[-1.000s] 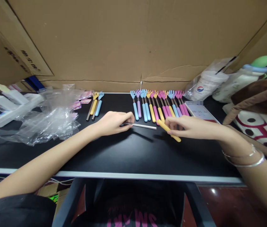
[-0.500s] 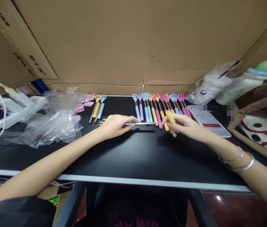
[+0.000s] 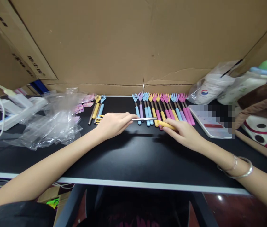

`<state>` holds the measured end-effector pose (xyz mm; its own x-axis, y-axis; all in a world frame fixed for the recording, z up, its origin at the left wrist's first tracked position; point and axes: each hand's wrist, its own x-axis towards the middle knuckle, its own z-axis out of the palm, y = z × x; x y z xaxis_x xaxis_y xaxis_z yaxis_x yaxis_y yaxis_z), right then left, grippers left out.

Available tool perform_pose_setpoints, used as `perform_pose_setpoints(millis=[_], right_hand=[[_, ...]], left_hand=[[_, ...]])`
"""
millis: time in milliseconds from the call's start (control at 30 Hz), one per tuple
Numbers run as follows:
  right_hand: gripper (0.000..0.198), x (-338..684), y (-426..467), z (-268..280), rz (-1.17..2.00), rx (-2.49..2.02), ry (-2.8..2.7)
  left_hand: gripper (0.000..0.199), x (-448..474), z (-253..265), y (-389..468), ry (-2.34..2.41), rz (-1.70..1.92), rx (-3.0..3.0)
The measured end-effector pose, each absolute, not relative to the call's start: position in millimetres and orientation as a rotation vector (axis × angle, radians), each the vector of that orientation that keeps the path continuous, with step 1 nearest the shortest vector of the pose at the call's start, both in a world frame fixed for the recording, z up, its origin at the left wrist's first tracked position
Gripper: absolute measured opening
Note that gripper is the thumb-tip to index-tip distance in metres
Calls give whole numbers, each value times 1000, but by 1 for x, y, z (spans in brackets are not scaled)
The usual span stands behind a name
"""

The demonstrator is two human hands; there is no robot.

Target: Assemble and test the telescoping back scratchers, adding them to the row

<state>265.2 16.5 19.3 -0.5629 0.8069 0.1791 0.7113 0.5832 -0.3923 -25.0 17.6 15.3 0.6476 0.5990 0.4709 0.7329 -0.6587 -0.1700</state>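
My left hand [image 3: 114, 125] is closed round a back scratcher [image 3: 145, 119], its bare metal rod pointing right and its yellow claw showing behind my wrist side. My right hand [image 3: 185, 130] grips a yellow handle sleeve [image 3: 167, 125], held almost level. The sleeve's open end is at the rod's tip; whether they touch I cannot tell. Behind them lies a row of finished-looking back scratchers [image 3: 158, 110] with blue, purple, yellow and pink handles. Left of these, beyond my left hand, lie yellow and blue back scratchers [image 3: 97, 108] beside bare metal rods.
Crumpled clear plastic bags [image 3: 50, 123] lie at the left, near a white power strip [image 3: 17, 110]. At the right are a phone [image 3: 209, 123], a bagged paper cup [image 3: 215, 88], a bottle [image 3: 249, 83] and a patterned bag [image 3: 261, 132]. A cardboard wall [image 3: 105, 44] closes the back.
My right hand has tilted the yellow sleeve from nearly upright to level, its opening now facing the rod's tip. My left hand has raised the rod slightly and shifted its grip.
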Motion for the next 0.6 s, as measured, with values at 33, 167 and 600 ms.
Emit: perform_pose_setpoints(millis=[33, 167, 600], right_hand=[[35, 265, 16, 19, 310, -1266, -2488], [33, 265, 14, 19, 108, -1321, -2497], [32, 268, 14, 19, -121, -1277, -2501]], left_hand=[[27, -25, 15, 18, -1041, -545, -2497], [24, -25, 15, 18, -997, -558, -2434], [31, -22, 17, 13, -971, -538, -2429]])
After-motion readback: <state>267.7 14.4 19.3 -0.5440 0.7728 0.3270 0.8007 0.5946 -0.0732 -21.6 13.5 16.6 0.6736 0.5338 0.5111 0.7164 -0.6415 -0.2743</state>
